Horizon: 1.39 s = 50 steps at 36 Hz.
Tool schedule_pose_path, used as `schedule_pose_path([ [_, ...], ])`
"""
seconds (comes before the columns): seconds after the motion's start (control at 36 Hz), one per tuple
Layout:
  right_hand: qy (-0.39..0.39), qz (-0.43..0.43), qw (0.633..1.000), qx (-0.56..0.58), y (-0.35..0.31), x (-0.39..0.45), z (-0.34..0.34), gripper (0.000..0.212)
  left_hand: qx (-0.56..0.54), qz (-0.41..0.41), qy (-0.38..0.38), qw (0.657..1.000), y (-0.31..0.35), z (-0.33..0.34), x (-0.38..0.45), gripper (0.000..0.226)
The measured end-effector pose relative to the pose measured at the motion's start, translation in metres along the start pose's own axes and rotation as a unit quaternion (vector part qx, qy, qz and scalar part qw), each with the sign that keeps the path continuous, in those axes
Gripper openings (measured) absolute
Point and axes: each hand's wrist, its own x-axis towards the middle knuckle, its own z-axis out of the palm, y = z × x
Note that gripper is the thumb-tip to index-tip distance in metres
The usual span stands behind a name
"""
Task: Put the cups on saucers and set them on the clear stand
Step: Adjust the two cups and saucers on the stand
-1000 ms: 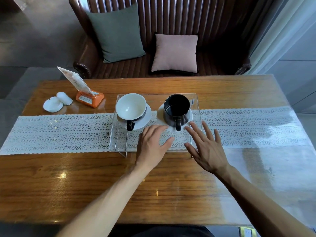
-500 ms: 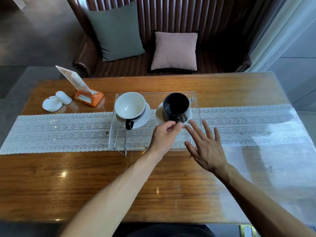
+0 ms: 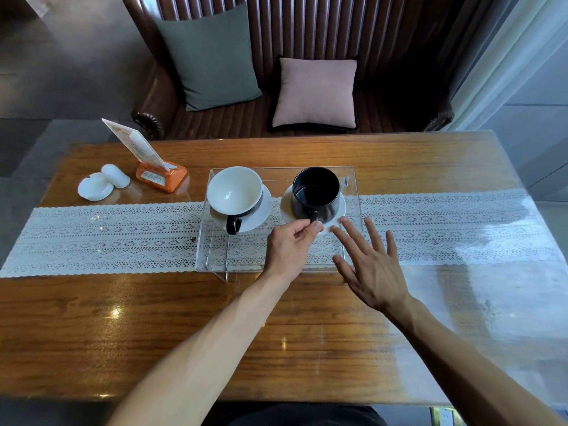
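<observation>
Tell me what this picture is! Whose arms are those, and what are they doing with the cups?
No robot here: a person wears a camera on the head, so you look down along their own arms. On the wooden table lies a lace runner, and on it stands a clear stand. Two cups sit there, each on a white saucer: a white cup and a black cup. The left hand pinches at the black cup's handle, or the saucer rim just beside it. The right hand is open and flat, holding nothing. Farther left are an orange sign holder and a white dish.
</observation>
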Motion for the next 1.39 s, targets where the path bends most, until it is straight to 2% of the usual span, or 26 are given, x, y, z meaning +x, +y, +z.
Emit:
schedule_pose_path([
  [0.44,-0.004,0.001,1.000,0.008,-0.001,0.000,-0.003,0.058,-0.010,-0.005,0.011,1.000,-0.002,-0.003,0.002,0.007],
  [0.75,-0.007,-0.001,1.000,0.006,-0.001,0.001,-0.003,0.058,-0.002,-0.020,0.019,1.000,-0.002,0.001,0.002,0.026],
  [0.89,-0.007,0.002,1.000,0.007,-0.001,0.001,-0.003,0.058,-0.007,-0.024,0.014,1.000,-0.001,0.000,0.001,0.023],
  [1.0,-0.005,0.005,1.000,0.010,-0.002,0.001,-0.001,0.058,0.007,-0.017,0.006,1.000,0.001,-0.001,0.001,0.010],
  [1.08,-0.004,0.005,1.000,0.011,-0.001,0.001,0.000,0.058,0.010,-0.021,0.010,1.000,0.000,-0.002,0.001,0.016],
  [1.31,-0.003,0.003,1.000,0.011,-0.001,0.001,-0.001,0.058,0.052,-0.003,0.001,0.999,-0.002,-0.008,-0.001,0.026],
  [1.39,-0.002,0.000,1.000,0.010,-0.001,0.001,-0.001,0.057,0.163,0.058,0.026,0.985,-0.008,-0.019,-0.006,0.024],
])
